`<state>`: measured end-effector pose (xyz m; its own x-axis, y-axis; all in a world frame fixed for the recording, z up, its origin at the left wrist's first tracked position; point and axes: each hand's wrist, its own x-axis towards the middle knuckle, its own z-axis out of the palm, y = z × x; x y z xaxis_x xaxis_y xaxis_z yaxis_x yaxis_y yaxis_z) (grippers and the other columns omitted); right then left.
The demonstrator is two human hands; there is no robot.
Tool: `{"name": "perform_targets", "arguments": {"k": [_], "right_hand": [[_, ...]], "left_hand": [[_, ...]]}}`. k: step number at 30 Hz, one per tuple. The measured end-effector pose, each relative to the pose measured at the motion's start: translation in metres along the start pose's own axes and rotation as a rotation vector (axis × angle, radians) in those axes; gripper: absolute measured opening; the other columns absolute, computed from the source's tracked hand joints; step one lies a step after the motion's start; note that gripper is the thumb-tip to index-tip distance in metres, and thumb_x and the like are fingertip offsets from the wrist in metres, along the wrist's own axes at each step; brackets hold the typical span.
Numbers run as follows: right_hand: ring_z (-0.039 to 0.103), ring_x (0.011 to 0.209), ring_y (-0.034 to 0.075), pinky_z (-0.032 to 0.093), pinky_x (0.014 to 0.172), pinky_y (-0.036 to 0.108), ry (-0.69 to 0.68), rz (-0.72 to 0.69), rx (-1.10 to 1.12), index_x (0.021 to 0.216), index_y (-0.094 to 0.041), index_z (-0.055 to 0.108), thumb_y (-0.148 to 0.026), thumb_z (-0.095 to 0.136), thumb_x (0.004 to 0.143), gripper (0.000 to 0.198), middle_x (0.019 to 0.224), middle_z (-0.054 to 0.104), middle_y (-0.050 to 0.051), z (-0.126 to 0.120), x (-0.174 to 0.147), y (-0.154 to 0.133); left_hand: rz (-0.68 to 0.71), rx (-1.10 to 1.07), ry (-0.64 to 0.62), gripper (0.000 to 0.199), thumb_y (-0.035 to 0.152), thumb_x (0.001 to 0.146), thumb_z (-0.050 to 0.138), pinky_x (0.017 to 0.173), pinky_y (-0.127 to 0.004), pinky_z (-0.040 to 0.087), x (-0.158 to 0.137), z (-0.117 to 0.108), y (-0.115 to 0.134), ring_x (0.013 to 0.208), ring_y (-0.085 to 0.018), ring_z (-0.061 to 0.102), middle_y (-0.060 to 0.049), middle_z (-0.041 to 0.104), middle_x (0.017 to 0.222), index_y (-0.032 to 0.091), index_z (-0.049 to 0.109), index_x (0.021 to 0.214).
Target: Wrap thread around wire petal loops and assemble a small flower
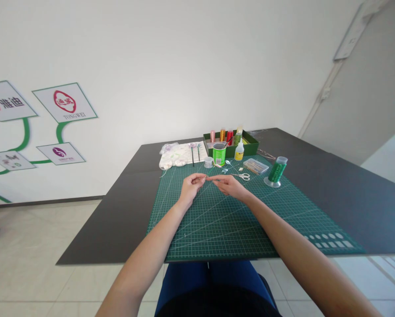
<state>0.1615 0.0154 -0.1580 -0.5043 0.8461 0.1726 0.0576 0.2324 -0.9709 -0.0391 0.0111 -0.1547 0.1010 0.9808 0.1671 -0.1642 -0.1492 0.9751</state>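
Note:
Above the green cutting mat (217, 229), my two hands meet at the fingertips. My left hand (192, 187) is closed in a pinch, and whatever lies between its thumb and forefinger is too small to name. My right hand (230, 186) reaches in from the other side, forefinger stretched to the left hand's fingertips and the other fingers curled; anything in it is too fine to make out. Just behind the right hand lie white-handled scissors (244, 177). Small pale leaf-shaped pieces (225, 170) rest beyond the fingers, beside a small clear round container (208, 162).
A green can (219, 155), a glue bottle (239, 150) and a green box (255, 145) with thread spools stand at the back. To the right are a clear case (256, 166) and a green thread spool (277, 171). A white cloth (180, 154) lies back left.

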Motion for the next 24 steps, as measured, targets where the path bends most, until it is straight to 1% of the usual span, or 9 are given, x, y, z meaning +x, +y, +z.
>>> {"name": "perform_targets", "arguments": {"k": [7, 9, 10, 12, 13, 15, 17, 20, 24], "right_hand": [[0.021, 0.040, 0.007, 0.019, 0.041, 0.022, -0.021, -0.004, -0.012, 0.131, -0.007, 0.068, -0.050, 0.062, 0.091, 0.058, 0.045, 0.028, -0.014, 0.001, -0.001, -0.002], [0.027, 0.038, 0.007, 0.025, 0.040, 0.022, -0.012, -0.005, -0.031, 0.132, -0.008, 0.068, -0.051, 0.061, 0.092, 0.059, 0.044, 0.034, -0.013, 0.000, -0.001, -0.002], [0.033, 0.038, 0.008, 0.030, 0.041, 0.022, 0.004, -0.007, -0.051, 0.133, -0.009, 0.068, -0.052, 0.060, 0.093, 0.059, 0.045, 0.041, -0.011, -0.001, 0.000, -0.002], [0.052, 0.045, 0.012, 0.045, 0.048, 0.024, 0.105, -0.010, -0.177, 0.132, -0.012, 0.068, -0.050, 0.055, 0.096, 0.054, 0.056, 0.061, -0.003, -0.008, 0.002, -0.002], [0.062, 0.054, 0.014, 0.052, 0.056, 0.027, 0.178, -0.006, -0.265, 0.131, -0.013, 0.069, -0.046, 0.053, 0.097, 0.050, 0.066, 0.069, 0.002, -0.013, 0.003, -0.002], [0.072, 0.075, 0.018, 0.058, 0.074, 0.031, 0.349, 0.023, -0.471, 0.126, -0.015, 0.071, -0.036, 0.049, 0.099, 0.041, 0.085, 0.078, 0.007, -0.027, 0.002, -0.002], [0.073, 0.088, 0.021, 0.057, 0.086, 0.035, 0.466, 0.072, -0.593, 0.118, -0.015, 0.074, -0.025, 0.052, 0.095, 0.033, 0.091, 0.079, 0.009, -0.044, -0.001, -0.002], [0.070, 0.096, 0.029, 0.052, 0.093, 0.044, 0.615, 0.184, -0.796, 0.105, -0.013, 0.077, -0.014, 0.054, 0.089, 0.028, 0.095, 0.077, 0.014, -0.067, -0.009, 0.000], [0.067, 0.106, 0.033, 0.048, 0.095, 0.043, 0.653, 0.300, -0.988, 0.102, -0.012, 0.078, -0.011, 0.055, 0.087, 0.028, 0.105, 0.075, 0.018, -0.080, -0.016, 0.005]], "left_hand": [[0.009, -0.008, -0.004, 0.038, 0.037, 0.064, 0.089, 0.049, -0.022, 0.028, 0.000, -0.001, 0.001, 0.051, -0.007, 0.039, 0.004, 0.053, 0.057, 0.012, 0.077, 0.090], [0.005, -0.017, -0.005, 0.038, 0.036, 0.064, 0.089, 0.049, -0.022, 0.028, 0.000, -0.001, 0.001, 0.051, -0.007, 0.040, 0.005, 0.052, 0.057, 0.012, 0.077, 0.090], [0.001, -0.027, -0.004, 0.038, 0.036, 0.063, 0.090, 0.049, -0.022, 0.028, 0.000, -0.001, 0.000, 0.050, -0.007, 0.039, 0.005, 0.051, 0.057, 0.012, 0.076, 0.090], [-0.013, -0.056, 0.003, 0.039, 0.036, 0.061, 0.091, 0.048, -0.022, 0.027, 0.001, -0.001, 0.000, 0.049, -0.006, 0.039, 0.005, 0.051, 0.057, 0.012, 0.075, 0.089], [-0.019, -0.073, 0.009, 0.040, 0.036, 0.060, 0.091, 0.047, -0.022, 0.026, 0.001, -0.002, 0.001, 0.049, -0.006, 0.038, 0.005, 0.053, 0.059, 0.012, 0.075, 0.088], [-0.028, -0.099, 0.021, 0.040, 0.035, 0.059, 0.091, 0.047, -0.021, 0.025, 0.001, -0.002, 0.001, 0.050, -0.005, 0.039, 0.003, 0.057, 0.065, 0.012, 0.074, 0.088], [-0.031, -0.110, 0.030, 0.040, 0.034, 0.059, 0.091, 0.047, -0.021, 0.025, 0.002, -0.002, 0.002, 0.052, -0.006, 0.042, 0.002, 0.058, 0.068, 0.012, 0.074, 0.087], [-0.034, -0.114, 0.035, 0.038, 0.033, 0.059, 0.090, 0.046, -0.021, 0.026, 0.002, -0.001, 0.002, 0.053, -0.006, 0.044, 0.002, 0.059, 0.068, 0.013, 0.073, 0.086], [-0.038, -0.124, 0.027, 0.036, 0.031, 0.059, 0.089, 0.046, -0.021, 0.026, 0.002, -0.002, 0.003, 0.053, -0.006, 0.044, 0.002, 0.059, 0.066, 0.013, 0.073, 0.086]]}}
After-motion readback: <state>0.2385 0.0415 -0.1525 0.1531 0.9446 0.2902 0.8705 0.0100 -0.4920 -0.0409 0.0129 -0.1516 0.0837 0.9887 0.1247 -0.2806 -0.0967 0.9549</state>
